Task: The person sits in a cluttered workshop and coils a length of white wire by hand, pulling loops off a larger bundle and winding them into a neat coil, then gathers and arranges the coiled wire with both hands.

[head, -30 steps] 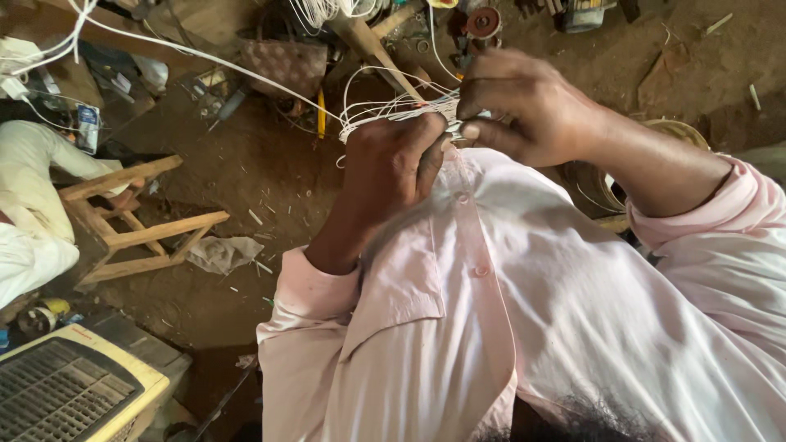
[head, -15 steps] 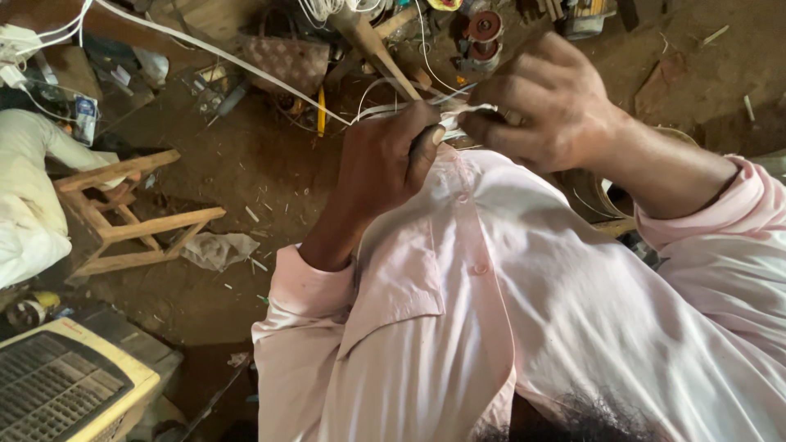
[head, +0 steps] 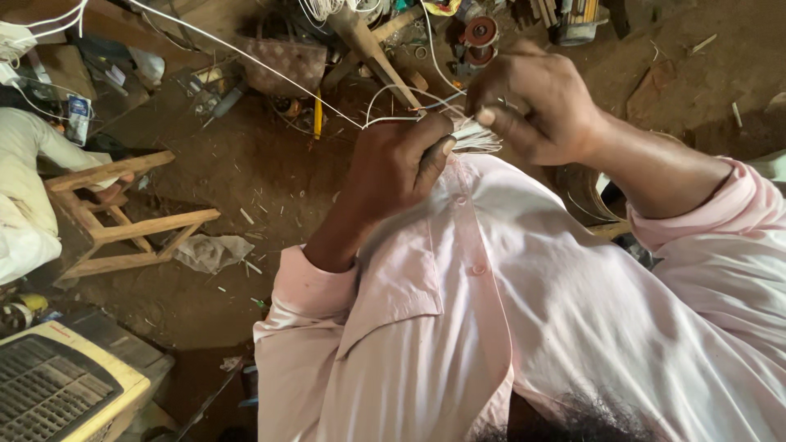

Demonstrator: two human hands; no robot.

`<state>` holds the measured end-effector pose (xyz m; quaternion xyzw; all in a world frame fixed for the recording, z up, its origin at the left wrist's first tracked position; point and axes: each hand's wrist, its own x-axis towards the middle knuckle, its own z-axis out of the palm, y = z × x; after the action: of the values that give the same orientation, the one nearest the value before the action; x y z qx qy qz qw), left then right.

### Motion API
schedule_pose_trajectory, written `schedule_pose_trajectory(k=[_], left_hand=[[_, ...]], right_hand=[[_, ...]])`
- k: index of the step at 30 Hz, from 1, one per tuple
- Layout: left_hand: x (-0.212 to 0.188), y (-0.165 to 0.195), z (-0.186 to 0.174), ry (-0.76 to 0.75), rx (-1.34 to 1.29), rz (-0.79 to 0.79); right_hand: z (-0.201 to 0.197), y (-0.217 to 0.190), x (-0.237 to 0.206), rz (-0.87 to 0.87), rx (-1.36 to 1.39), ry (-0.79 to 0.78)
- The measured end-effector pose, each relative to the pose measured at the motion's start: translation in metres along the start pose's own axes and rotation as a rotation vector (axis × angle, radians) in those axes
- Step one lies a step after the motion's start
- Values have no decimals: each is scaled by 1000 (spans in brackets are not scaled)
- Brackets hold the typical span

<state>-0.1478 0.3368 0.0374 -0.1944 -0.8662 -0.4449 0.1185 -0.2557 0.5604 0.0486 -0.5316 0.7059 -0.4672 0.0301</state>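
Presently: wire bundle, white, held against the pink shirt at chest height. Left hand fisted around its base as anchor; right hand pinches the strand ends. Loose strands trail toward the wooden stool, lower left.

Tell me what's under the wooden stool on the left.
Under the wooden stool shows bare dirt floor with small scattered chips. A crumpled grey scrap lies beside its leg. A person in white covers the stool's far left side.
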Motion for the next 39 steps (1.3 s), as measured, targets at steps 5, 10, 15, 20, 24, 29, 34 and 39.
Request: schedule_pose_trajectory(k=[5, 10, 15, 20, 24, 29, 34, 39], left_hand=[[2, 8, -1, 11, 133, 111], [-1, 9, 0, 1, -12, -8], [-5, 6, 0, -100, -168, -155], [-6, 5, -2, -73, -226, -93], [-8, 4, -5, -64, -284, -126], [-10, 4, -6, -83, -266, -149], [-14, 6, -5, -53, -330, -98], [-24, 8, -2, -29, -124, -76]], right_hand=[[17, 4, -4, 515, 314, 57], [10, 5, -9, 137, 164, 53], [9, 12, -10, 340, 430, -42], [9, 18, -9, 347, 517, -89], [-1, 14, -3, 132, 325, -126], [-17, 4, 16, -64, 115, -210], [-26, 0, 17, -42, 17, -285], [-19, 4, 12, -28, 137, -218]])
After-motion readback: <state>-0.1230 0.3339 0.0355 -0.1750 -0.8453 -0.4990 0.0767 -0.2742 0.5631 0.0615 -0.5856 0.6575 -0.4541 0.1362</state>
